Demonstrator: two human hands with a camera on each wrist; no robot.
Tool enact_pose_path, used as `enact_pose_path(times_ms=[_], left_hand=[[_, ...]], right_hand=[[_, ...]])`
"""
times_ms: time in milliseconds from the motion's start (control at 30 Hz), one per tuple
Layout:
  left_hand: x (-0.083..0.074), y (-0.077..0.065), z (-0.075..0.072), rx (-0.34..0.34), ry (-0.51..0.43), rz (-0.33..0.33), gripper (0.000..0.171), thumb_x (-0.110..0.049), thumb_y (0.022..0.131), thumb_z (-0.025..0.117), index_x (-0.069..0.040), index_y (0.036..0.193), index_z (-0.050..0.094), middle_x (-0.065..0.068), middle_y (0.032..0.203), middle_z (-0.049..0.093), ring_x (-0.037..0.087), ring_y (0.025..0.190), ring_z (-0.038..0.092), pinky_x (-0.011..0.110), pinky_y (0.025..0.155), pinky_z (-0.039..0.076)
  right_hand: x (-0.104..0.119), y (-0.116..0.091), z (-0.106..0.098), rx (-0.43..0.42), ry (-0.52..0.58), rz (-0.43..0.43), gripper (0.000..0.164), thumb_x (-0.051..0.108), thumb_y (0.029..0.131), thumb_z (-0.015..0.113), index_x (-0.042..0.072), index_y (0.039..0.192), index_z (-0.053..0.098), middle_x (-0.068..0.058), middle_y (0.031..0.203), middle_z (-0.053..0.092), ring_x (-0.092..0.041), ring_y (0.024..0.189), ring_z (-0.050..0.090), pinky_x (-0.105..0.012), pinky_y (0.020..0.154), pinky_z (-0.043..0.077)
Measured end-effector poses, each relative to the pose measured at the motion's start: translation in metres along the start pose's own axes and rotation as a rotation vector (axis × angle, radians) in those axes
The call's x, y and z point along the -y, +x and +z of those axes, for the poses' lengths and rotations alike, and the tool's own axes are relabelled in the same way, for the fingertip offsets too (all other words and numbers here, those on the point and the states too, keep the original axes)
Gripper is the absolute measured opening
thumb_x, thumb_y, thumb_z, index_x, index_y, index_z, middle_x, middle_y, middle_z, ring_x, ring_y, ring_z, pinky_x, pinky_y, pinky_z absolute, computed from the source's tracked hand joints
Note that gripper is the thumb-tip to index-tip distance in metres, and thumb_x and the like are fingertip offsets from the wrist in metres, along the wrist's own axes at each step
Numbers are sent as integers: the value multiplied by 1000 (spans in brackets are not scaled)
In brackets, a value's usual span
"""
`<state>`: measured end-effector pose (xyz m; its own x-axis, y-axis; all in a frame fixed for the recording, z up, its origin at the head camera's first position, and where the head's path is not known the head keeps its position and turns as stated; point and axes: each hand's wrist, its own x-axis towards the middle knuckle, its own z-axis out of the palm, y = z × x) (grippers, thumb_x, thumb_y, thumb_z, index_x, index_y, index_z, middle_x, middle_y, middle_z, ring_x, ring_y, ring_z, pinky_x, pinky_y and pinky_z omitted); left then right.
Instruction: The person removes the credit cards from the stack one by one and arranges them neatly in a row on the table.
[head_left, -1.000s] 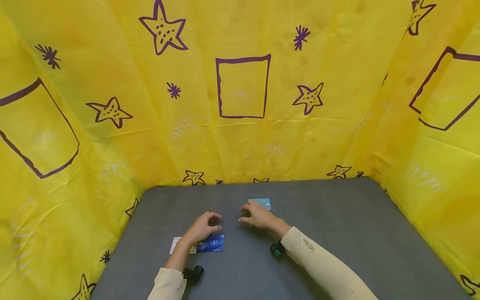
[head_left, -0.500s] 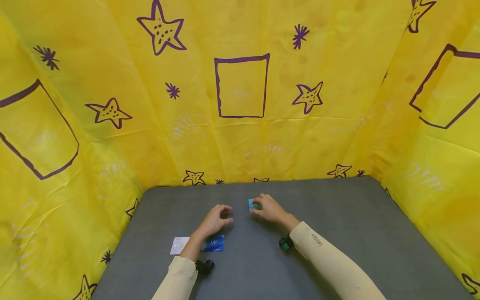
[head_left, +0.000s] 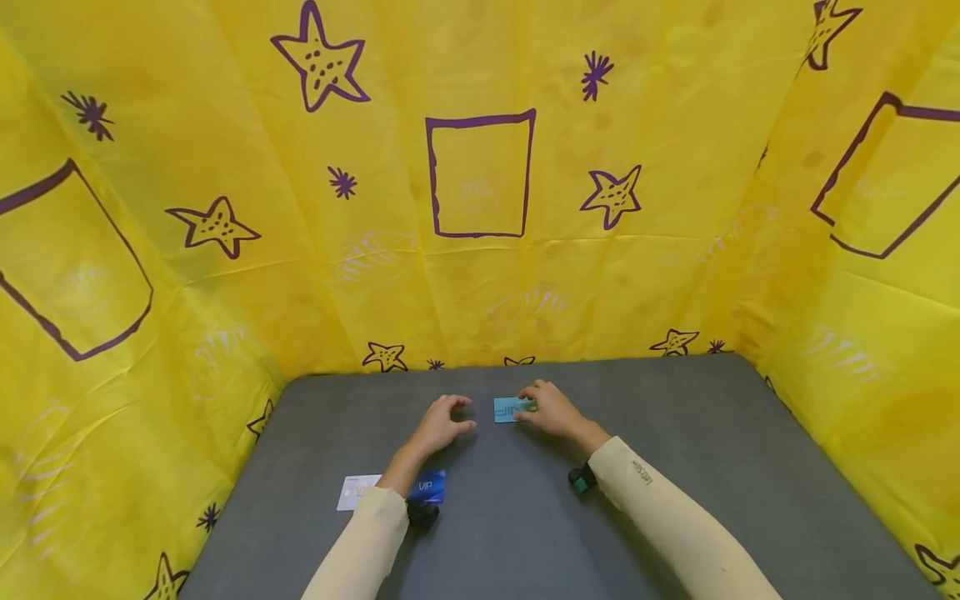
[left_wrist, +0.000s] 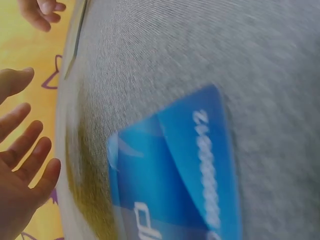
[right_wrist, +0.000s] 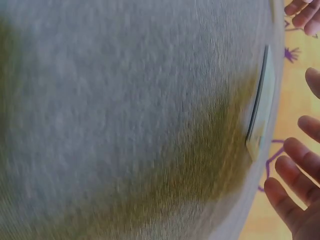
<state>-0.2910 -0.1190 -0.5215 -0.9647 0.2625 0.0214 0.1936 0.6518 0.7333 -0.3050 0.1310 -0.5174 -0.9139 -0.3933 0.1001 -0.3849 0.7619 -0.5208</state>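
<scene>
A teal card (head_left: 506, 409) with lettering lies flat toward the back of the table. My right hand (head_left: 551, 410) hovers at its right end, fingers loosely bent and overlapping the card in the head view. From the right wrist, the hand (right_wrist: 297, 175) shows spread fingers, apart from the card (right_wrist: 261, 100). My left hand (head_left: 442, 422) is held in the air left of the teal card, thumb and fingers apart, holding nothing. Beneath the left forearm lie a white card (head_left: 352, 493) and a blue VIP card (head_left: 431, 487), partly hidden by the arm.
The grey table (head_left: 510, 533) is enclosed by a yellow curtain (head_left: 480, 292) printed with purple stars at the back and both sides. Each wrist wears a black camera; the left one (head_left: 423, 514) sits close by the blue card.
My left hand has moved forward and right, away from the white and blue cards. My right hand has shifted right, uncovering the teal card's left part. The cards stay in place.
</scene>
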Motion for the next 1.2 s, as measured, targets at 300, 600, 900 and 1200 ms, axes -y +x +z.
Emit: enact_pose_path(times_ms=[300,600,900,1200], left_hand=[[-10,14,14,43,45,40,44,-20,86,74,-1,124,62,17,122,58,34,115,53,50,102,42],[-15,24,25,111,150,64,45,-23,85,75,-3,124,62,15,120,57,30,112,50,48,99,42],[-20,35,34,131,234,61,53,-26,84,75,-4,129,59,17,124,56,32,113,49,48,98,41],[-22,45,45,106,303,37,59,-27,83,77,-5,133,56,15,128,54,33,117,47,50,100,39]], right_hand=[[-12,2,-3,17,-26,38,44,31,84,76,3,116,67,-13,107,60,-25,93,53,-44,86,46],[-18,4,-4,73,-43,81,51,32,81,79,2,120,64,-14,113,58,-27,98,53,-45,90,46],[-21,10,0,94,-79,73,56,33,79,80,3,123,62,-13,114,57,-23,94,53,-41,88,46],[-18,14,0,137,-169,104,63,33,78,81,1,128,61,-18,122,54,-31,105,52,-44,91,46]])
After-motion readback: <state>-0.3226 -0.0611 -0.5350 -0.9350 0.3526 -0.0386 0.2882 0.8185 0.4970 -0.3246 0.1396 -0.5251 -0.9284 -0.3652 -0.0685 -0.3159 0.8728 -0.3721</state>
